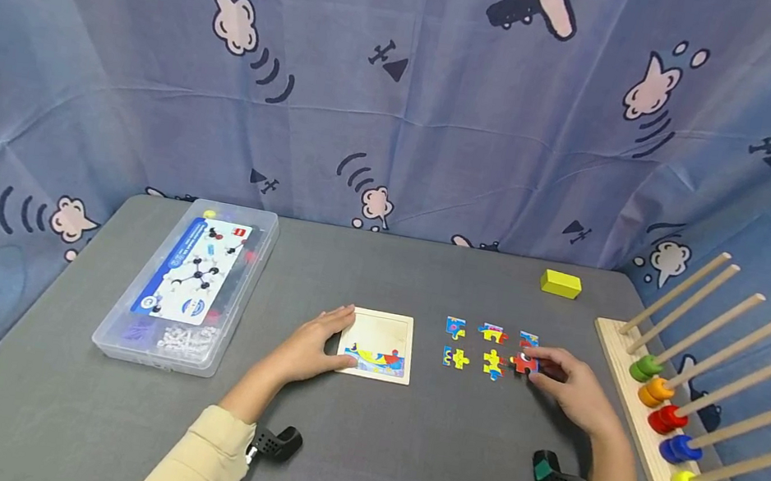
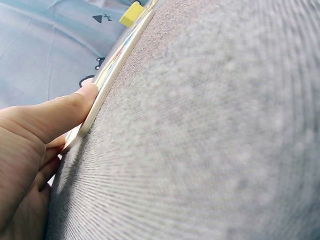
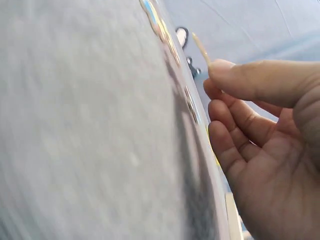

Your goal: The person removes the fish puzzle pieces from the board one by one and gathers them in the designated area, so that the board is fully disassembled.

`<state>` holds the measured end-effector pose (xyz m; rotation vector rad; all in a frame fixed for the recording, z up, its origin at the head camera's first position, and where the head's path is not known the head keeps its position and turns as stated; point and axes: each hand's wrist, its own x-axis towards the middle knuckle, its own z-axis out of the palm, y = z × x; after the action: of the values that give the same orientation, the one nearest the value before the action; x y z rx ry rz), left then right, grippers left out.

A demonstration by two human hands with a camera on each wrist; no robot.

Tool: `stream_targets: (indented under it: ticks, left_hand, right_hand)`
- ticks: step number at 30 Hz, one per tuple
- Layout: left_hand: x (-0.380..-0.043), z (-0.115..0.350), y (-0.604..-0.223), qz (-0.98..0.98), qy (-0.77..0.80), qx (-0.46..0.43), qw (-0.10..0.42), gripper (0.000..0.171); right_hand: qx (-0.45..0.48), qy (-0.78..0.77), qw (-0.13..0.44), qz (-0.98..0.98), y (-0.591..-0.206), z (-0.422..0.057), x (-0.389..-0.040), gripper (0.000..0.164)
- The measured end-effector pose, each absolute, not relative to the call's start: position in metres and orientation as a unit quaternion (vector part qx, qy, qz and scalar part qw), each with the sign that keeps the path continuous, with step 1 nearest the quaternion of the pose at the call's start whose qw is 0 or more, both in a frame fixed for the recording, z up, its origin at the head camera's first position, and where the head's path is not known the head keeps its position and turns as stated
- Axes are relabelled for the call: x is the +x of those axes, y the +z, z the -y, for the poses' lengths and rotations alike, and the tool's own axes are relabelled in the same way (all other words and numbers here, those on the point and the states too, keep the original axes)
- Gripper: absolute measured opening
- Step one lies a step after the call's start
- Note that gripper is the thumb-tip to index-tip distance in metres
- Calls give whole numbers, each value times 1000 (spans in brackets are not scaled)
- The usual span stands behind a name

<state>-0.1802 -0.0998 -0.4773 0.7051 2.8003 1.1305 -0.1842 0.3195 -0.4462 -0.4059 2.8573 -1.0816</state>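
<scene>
My left hand grips the left side of a small wooden puzzle tray, its thumb on the near part of the rim and its fingers toward the far corner. Colourful joined pieces fill the tray's lower part; bare wood shows above them. My right hand pinches a red jigsaw piece between thumb and fingers; in the right wrist view the piece is edge-on, raised off the table. Several loose yellow, blue and red jigsaw pieces lie in two rows left of this hand.
A clear plastic case with a molecule-model label lies at the left. On the right stands a wooden peg board with coloured rings on tall pegs. A yellow block sits near the grey table's back edge, before a patterned curtain.
</scene>
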Motion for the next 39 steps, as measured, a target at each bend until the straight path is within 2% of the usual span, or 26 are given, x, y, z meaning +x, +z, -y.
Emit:
stream_targets:
  ticks: [13,21,27,39]
  left_hand:
    - [-179,98,-474,-906,360,221,31,75]
    - [-179,99,-472,-902,363,231,18,74]
    - [-179,100,-470,-906,354,231,31,74]
    - [-176,101,-469,-904,347,238,76,78]
  right_hand:
    - [-127,-328,21,-936,-456,-331,-182,29]
    - [-142,-337,-2,-931,-457,-330,-181,29]
    - [-142,-337,-10,-931,-457,-330,-181,29]
    - [-66,-440,37,-895,-456,-329,-179,48]
